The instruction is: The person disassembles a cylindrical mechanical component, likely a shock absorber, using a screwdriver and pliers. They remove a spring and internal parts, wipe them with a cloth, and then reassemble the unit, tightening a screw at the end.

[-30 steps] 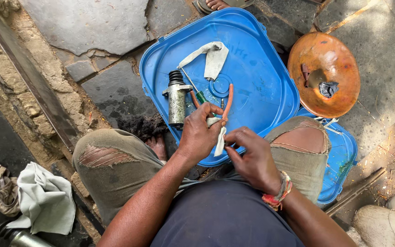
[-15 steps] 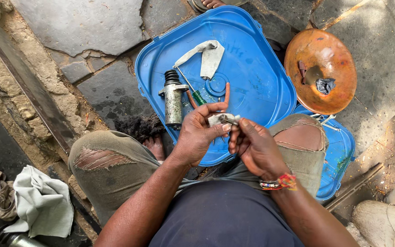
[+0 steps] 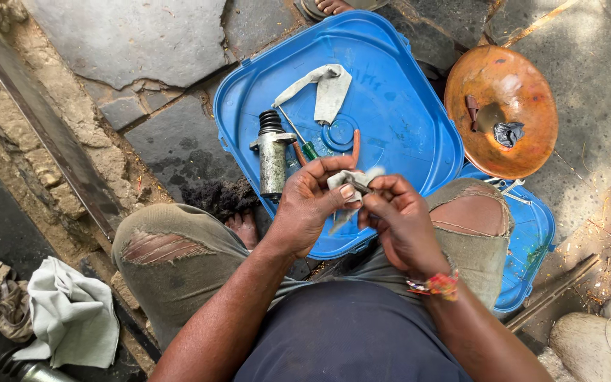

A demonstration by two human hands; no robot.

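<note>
Both hands have closed together: left hand point(image 3: 309, 205) pinches a rag point(image 3: 344, 185), right hand point(image 3: 397, 216) now grips a small part point(image 3: 361, 187); cylinder point(image 3: 272, 159) at 10 o'clock.

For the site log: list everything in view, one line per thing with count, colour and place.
Lid: 1, blue, on stone paving ahead.
Second lid: 1, blue, under the first, right.
Metal cylinder: 1, grey with black spring, on lid.
Screwdriver: 1, green handle, on lid.
Cloth strip: 1, whitish, on lid.
Dish: 1, rusty orange, right, holding scraps.
Rags: 2, pale and brown, lower left.
Small cloth: 1, whitish, in both hands.
Left hand: 1, grips cloth.
Right hand: 1, pinches cloth; beaded wristband.
</note>
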